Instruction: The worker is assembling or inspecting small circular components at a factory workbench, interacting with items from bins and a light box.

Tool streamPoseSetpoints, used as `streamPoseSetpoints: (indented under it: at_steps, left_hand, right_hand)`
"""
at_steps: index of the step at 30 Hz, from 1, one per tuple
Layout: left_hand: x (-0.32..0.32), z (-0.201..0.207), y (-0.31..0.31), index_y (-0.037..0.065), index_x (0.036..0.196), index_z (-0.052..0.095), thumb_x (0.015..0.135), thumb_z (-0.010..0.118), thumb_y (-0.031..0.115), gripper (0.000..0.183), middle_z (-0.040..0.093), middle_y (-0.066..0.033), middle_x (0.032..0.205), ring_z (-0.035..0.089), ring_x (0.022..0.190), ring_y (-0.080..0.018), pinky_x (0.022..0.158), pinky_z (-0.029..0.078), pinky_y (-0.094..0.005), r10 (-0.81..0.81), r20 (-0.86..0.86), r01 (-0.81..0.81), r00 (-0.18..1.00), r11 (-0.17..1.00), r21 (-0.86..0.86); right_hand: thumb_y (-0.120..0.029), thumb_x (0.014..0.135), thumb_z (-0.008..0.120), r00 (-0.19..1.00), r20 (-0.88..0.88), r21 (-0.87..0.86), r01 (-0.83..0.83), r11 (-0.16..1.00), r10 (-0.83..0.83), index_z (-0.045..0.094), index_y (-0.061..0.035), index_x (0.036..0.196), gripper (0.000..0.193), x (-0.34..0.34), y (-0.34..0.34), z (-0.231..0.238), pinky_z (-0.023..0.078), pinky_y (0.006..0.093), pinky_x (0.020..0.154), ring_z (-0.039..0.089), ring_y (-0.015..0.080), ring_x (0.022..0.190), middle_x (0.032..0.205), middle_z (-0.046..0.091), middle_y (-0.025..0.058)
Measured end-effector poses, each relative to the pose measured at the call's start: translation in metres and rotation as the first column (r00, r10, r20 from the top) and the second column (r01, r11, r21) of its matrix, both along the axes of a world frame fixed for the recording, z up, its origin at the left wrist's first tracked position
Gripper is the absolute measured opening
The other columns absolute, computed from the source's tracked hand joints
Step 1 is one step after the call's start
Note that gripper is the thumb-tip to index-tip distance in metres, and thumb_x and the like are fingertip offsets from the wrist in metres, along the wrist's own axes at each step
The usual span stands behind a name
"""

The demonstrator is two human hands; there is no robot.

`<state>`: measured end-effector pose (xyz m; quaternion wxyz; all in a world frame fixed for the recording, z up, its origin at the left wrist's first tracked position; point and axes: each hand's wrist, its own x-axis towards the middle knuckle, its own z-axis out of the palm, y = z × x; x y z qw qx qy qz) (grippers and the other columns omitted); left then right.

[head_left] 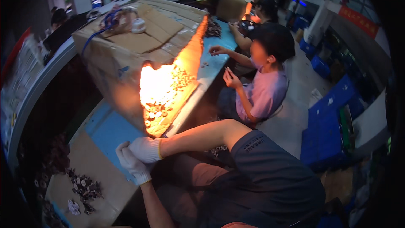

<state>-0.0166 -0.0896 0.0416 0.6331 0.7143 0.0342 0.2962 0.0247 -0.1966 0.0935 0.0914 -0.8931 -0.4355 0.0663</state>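
My left hand [131, 163] and my right hand [146, 149], both in white knitted gloves, meet above the near edge of the workbench. The fingers of both are curled in against each other. Whatever they grip, if anything, is hidden by the gloves. Beneath them lie a blue sheet [113, 133] and a flat piece of cardboard [93, 160]. To the left on that cardboard is a heap of small dark parts [84, 188], some with pale round faces. A small crumpled white item [73, 207] sits beside the heap.
Just beyond my hands stands a large taped cardboard box [114, 59], its open side brightly lit over many round ring-like parts [158, 110]. A co-worker in a pink shirt [265, 86] sits to the right at the same bench. Blue crates [322, 122] stand farther right.
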Motion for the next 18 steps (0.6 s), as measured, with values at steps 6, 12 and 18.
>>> streamPoseSetpoints:
  at_steps: [6,12,18]
  left_hand:
    - [-0.001,-0.007,0.009,-0.004,0.113,0.064,0.108,0.042,0.022,0.035,0.067,-0.0149,0.107,0.064,0.104,-0.0255,0.096,0.052,-0.0402,-0.043,-0.017,0.041,0.999,0.99,-0.135]
    - [0.002,-0.008,0.03,-0.005,0.118,0.063,0.108,0.041,0.025,0.038,0.066,-0.0158,0.112,0.064,0.105,-0.0259,0.098,0.052,-0.0406,-0.001,-0.025,-0.001,1.0,0.998,-0.056]
    - [-0.003,-0.004,0.009,-0.004,0.117,0.063,0.107,0.041,0.025,0.038,0.065,-0.0162,0.11,0.063,0.103,-0.0272,0.098,0.052,-0.0407,-0.029,-0.026,0.026,0.999,0.993,-0.114]
  right_hand:
    - [-0.021,0.09,0.066,0.997,0.083,-0.015,0.006,1.0,-0.005,0.077,0.0008,0.102,0.027,0.004,0.01,0.001,0.062,0.0469,0.077,0.078,0.0391,0.086,0.091,0.079,0.0219]
    - [-0.02,0.09,0.067,0.995,0.101,0.003,-0.026,1.0,0.026,0.075,0.0013,0.103,0.026,0.008,0.028,0.003,0.062,0.0456,0.071,0.078,0.0377,0.079,0.087,0.078,0.0204]
    - [-0.019,0.086,0.071,0.96,0.261,0.111,0.075,0.991,-0.102,0.075,0.0013,0.102,0.027,-0.001,0.014,-0.026,0.061,0.047,0.074,0.078,0.0392,0.085,0.088,0.078,0.0209]
